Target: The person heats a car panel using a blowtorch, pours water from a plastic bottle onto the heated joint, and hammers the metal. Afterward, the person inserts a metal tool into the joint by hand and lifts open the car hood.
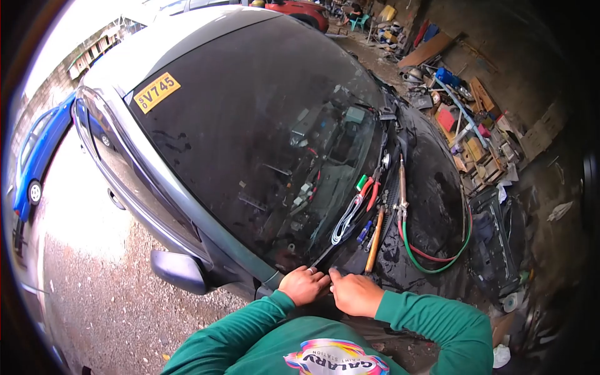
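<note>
At the lower corner of the car's windshield (250, 94), my left hand (304, 285) lies with its palm down and fingers stretched out. Just to its right, my right hand (355, 294) is closed, its thumb and finger by the base of the glass; whatever it grips is too small to make out. Beyond my hands a hammer (375, 240) with a wooden handle, a blue screwdriver (364, 232), red-handled pliers (370, 190) and a torch (402, 187) with red and green hoses (407, 240) lie along the cowl and hood.
A side mirror (179, 272) juts out at the left over gravel. Scrap and boxes (472, 134) are piled at the right, near a black panel (497, 240) on the ground. A blue car (47, 150) stands at the far left, a red car (300, 11) at the back.
</note>
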A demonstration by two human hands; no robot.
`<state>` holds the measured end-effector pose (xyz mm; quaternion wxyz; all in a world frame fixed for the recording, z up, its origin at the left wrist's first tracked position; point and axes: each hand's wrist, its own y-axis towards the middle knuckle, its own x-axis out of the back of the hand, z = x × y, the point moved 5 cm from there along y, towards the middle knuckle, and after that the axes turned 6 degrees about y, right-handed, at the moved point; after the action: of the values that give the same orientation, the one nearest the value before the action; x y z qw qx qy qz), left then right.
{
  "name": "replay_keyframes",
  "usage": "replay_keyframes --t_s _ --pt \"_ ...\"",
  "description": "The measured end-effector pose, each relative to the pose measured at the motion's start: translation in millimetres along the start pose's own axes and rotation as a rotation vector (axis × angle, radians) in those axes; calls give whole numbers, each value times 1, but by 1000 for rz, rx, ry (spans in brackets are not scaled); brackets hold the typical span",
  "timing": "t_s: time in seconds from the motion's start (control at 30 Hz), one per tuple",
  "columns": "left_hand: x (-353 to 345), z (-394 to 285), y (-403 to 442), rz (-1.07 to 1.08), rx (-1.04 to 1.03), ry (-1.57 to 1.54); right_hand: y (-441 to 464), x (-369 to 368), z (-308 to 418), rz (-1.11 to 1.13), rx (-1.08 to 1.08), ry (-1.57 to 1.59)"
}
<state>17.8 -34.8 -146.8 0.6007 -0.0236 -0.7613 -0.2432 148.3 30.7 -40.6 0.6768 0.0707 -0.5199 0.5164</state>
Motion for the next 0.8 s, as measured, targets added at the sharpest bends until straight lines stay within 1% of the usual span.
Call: replay_keyframes --t_s 0.07,0.1,0.17,0.2,0.27,0.33,0.4,0.43,0.47,0.53,0.6,0.63,0.67,0.73,0.77,0.8 --pt "-10 3 -4 -59 -17 -31 -16 9 18 22 165 -245" --pt "-11 4 -4 -60 -14 -33 -19 14 20 25 166 -247" --pt "-12 3 -5 -115 14 -39 -34 21 44 -269 602 -802" --pt "-11 3 -3 -110 17 -51 -31 21 41 -258 599 -795" --pt "-6 2 -1 -42 24 -42 -22 4 31 -25 589 -847" --pt "-6 3 -1 -66 12 -40 -17 3 29 -65 588 -809" --pt "-7 5 -4 -151 3 -60 -11 1 25 -96 495 -733" --pt "-9 5 -6 -152 22 -65 -8 -3 21 -128 505 -674" --pt "-9 5 -5 -160 35 -64 -2 -1 19 -55 396 -544" --pt "-11 5 -3 -140 53 -97 20 6 -7 -30 58 -47" --pt "-11 5 -3 -99 55 -79 33 2 -34 129 -377 676" --pt "-11 4 -3 -84 52 -72 33 4 -35 103 -372 760" --pt "-11 5 -3 -70 51 -63 28 6 -33 57 -332 689" --pt "-11 6 -3 -55 54 -73 10 22 -2 19 -1 36" --pt "-11 6 -3 -48 47 -77 -3 19 11 -128 241 -326" --pt "-9 6 -4 -126 50 -58 -9 21 27 -157 357 -500"
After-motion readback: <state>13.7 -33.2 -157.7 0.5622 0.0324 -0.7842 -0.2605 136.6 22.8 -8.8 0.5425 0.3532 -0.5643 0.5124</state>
